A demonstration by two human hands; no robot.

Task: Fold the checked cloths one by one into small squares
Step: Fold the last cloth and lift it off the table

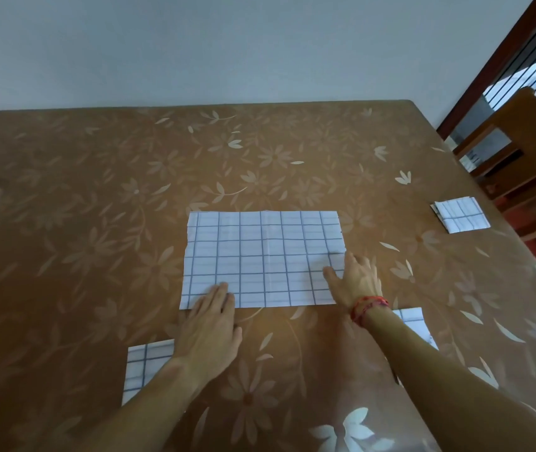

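So the table (97,190) with the brown flowery cover is taking up nearly the whole view, and the cloth (263,256) being worked on is lying dead centre as a wide rectangle, long side running 9 to 3 o'clock. It looks already folded in half once, I'd guess, which would be why it's sitting that flat and tidy. A wooden chair (521,151) is standing off the table's edge at 2 o'clock. Two more checked cloths are waiting near the person, one at 7 o'clock (144,363) under the left forearm and one at 5 o'clock (415,321) peeking out behind the right wrist, probably parked close so they're easy to grab next. The left hand (209,324) is lying flat with straight fingers on the cloth's near-left corner, and the right hand (354,282) is spreading wide over the near-right corner. Neither is gripping anything; my read is they're pinning and smoothing it before the next fold. A finished square (460,216) is sitting out of the way at 3 o'clock. A red thread band (367,306) is sitting on the right wrist.
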